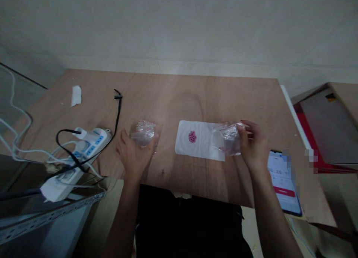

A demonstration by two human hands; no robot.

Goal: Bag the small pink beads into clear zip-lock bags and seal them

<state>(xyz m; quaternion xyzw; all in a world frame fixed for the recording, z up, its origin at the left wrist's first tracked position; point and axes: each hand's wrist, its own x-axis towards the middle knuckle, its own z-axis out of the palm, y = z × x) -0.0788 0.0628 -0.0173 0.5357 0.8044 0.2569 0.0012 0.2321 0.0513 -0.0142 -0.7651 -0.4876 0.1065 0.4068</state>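
Note:
My right hand pinches clear plastic zip bags with reddish seal lines by their right edge. These bags overlap the right end of a white sheet, which looks like paper or tissue. A small cluster of pink beads lies on the sheet's left half. On the left, a small pile of clear zip bags rests on the table. Around its near side is my left hand, thumb and fingers spread apart, the thumb touching or very close to the pile.
A white power strip with tangled cables lies at the left; a black cable runs up from it. A white scrap sits at the far left. At the right edge are a phone and a box beyond the wooden table.

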